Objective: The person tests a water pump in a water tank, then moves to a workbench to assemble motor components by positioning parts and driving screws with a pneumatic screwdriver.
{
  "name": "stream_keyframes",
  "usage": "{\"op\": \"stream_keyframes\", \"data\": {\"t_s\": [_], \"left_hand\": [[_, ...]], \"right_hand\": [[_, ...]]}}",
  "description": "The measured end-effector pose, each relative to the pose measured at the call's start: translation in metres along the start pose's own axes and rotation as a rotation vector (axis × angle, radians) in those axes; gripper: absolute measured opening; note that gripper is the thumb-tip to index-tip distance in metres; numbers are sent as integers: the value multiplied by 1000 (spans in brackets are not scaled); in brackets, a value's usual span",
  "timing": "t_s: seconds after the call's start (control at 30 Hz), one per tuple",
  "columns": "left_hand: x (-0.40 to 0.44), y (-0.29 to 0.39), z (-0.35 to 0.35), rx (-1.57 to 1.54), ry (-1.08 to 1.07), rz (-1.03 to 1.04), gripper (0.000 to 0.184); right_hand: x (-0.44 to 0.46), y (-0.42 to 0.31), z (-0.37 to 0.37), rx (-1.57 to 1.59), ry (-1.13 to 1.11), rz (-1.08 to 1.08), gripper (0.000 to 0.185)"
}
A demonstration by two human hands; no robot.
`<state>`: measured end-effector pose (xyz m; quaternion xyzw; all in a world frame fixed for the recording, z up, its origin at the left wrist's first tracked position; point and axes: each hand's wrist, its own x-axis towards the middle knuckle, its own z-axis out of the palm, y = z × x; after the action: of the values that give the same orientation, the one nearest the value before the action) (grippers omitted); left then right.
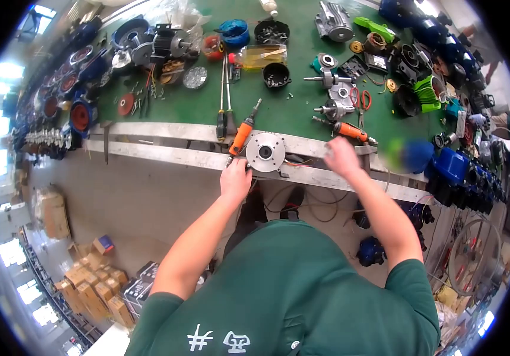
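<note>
My left hand (236, 177) is at the bench's front edge, its fingers closed at the lower left of a round metal motor flange (266, 152); what they grip is too small to tell. An orange power driver (241, 137) leans just above that hand, its bit pointing up and right. My right hand (343, 156), smeared by motion, is over the front rail, right of the flange. Just above it lies a second orange driver (351, 132). Two long screwdrivers (221, 120) lie left of the flange, and red-handled scissors (361, 101) lie above the second driver.
The green bench (183, 113) carries bowls of screws (277, 75), a bottle of yellow liquid (262, 57), gearbox parts (338, 92) and a grey motor (334, 22). Blue housings (452, 166) crowd the right, more motor parts (81, 114) the left. Cardboard boxes (91, 285) stand on the floor.
</note>
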<state>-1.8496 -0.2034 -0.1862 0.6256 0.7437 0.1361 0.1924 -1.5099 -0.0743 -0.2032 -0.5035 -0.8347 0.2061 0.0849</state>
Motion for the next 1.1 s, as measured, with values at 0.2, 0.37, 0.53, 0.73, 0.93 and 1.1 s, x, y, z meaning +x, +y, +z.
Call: {"op": "stream_keyframes", "data": {"t_s": [0.2, 0.37, 0.53, 0.73, 0.93, 1.1], "left_hand": [[2, -2, 5, 51, 61, 4, 16], [7, -2, 2, 42, 64, 24, 14], [10, -11, 1, -6, 79, 106, 14], [17, -40, -19, -343, -141, 173, 19], [35, -119, -45, -456, -204, 127, 13], [81, -178, -77, -352, -152, -92, 24]], "right_hand": [[-14, -124, 32, 120, -309, -53, 40], [-2, -142, 48, 27, -219, -49, 31], [-1, -137, 64, -27, -158, -75, 27], [24, -165, 18, -40, -273, 268, 24], [79, -209, 28, 15, 213, 56, 41], [115, -232, 66, -192, 168, 9, 51]]}}
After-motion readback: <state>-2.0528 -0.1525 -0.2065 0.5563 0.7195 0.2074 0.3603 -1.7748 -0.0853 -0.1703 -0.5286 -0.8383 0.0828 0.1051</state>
